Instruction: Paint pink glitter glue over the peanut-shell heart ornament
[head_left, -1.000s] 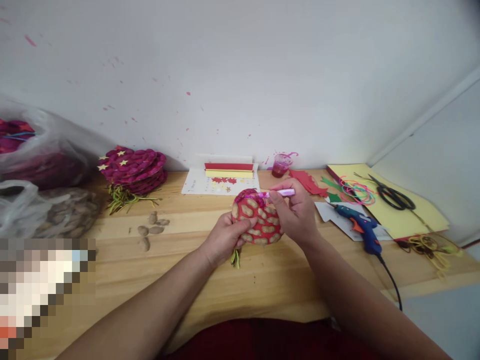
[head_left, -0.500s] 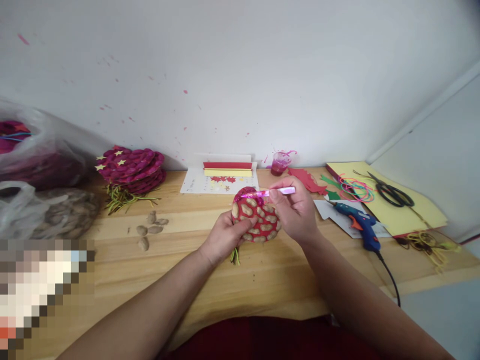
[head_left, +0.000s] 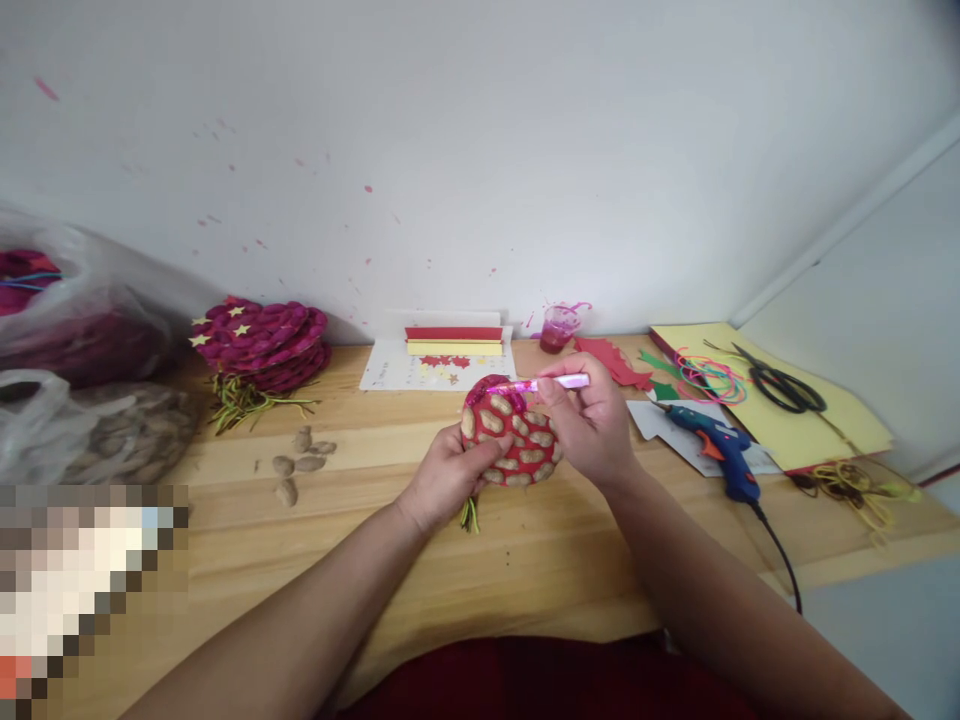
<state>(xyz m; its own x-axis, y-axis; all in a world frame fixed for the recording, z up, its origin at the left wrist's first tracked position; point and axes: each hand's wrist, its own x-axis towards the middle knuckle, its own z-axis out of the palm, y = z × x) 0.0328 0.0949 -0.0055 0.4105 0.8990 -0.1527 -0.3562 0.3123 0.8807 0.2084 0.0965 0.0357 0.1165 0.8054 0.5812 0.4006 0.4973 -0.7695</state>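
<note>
My left hand [head_left: 454,467] grips the lower left edge of a red disc [head_left: 529,456] covered with peanuts, its thumb lying across the front. Along the disc's upper edge the peanuts are painted magenta, while the others are bare tan. Yellow-green strings hang below the disc. In my right hand [head_left: 590,420] is a white brush [head_left: 566,382], pinched between thumb and fingers, with its magenta-stained end over the disc's top edge. A plastic cup of magenta paint [head_left: 555,335] stands behind, near the wall.
Magenta peanut discs [head_left: 274,345] are stacked at back left, beside plastic bags [head_left: 112,440]. Loose peanuts [head_left: 309,462] lie left of my hands. Scissors [head_left: 787,385], yellow paper [head_left: 847,415] and a blue glue gun [head_left: 739,470] with a trailing cord lie right.
The brush end has shifted slightly to the right along the disc's top edge. Both hands keep their hold, and the view has moved slightly.
</note>
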